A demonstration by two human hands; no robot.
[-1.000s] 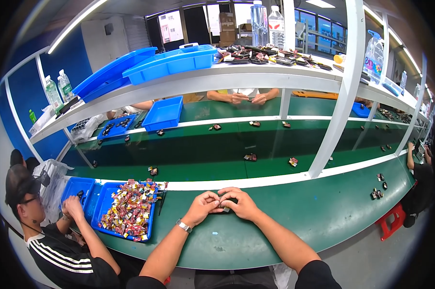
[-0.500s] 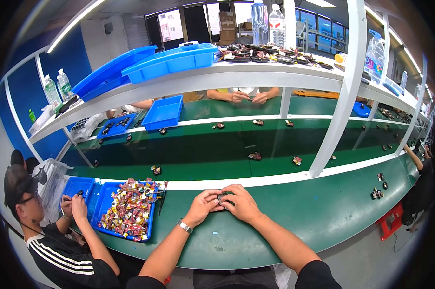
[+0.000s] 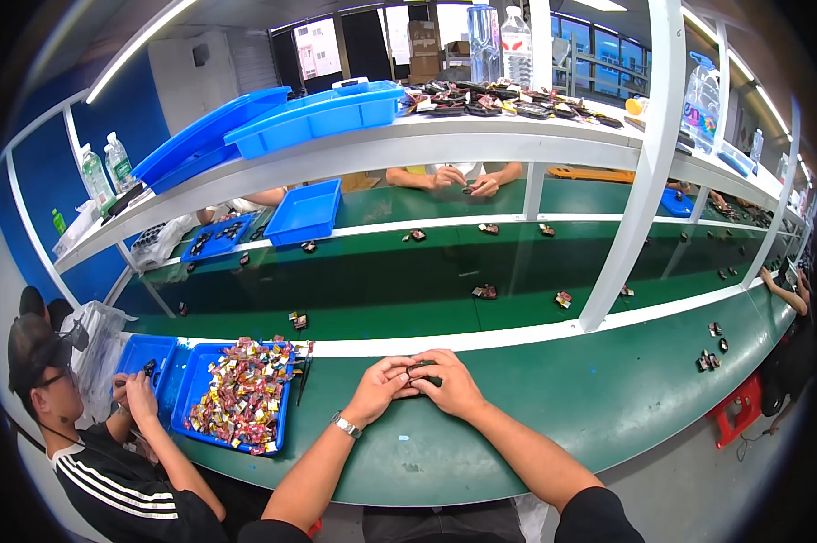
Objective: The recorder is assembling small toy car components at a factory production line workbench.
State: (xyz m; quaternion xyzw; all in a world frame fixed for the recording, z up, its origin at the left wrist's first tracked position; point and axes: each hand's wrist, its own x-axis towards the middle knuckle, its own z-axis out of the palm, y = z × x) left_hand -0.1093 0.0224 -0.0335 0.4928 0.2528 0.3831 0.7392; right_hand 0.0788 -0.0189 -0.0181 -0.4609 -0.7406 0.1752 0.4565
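Between my two hands is a small dark, flat piece (image 3: pixel 419 370), mostly covered by my fingers, so its exact kind does not show. My left hand (image 3: pixel 380 388), with a metal-banded watch (image 3: pixel 345 424) on the wrist, grips it from the left. From the right, my right hand (image 3: pixel 450 384) pinches the same piece. Both hands are over the green table (image 3: pixel 508 443), close to its far white edge. To the left of my left hand stands a blue tray (image 3: pixel 283 433) heaped with small red, yellow and white wired parts (image 3: pixel 237 394).
A co-worker (image 3: pixel 110 452) sits at the left beside a smaller blue tray (image 3: pixel 169 347). Beyond the white rail, a green belt (image 3: pixel 408 317) carries scattered small parts. A white post (image 3: pixel 633 181) and shelf (image 3: pixel 481 143) stand ahead. Several dark parts (image 3: pixel 708 361) lie at the right.
My fingers have shifted slightly around the dark piece, which now shows more edge-on. The parts on the belt have slid a little to the right. The co-worker's hands moved slightly.
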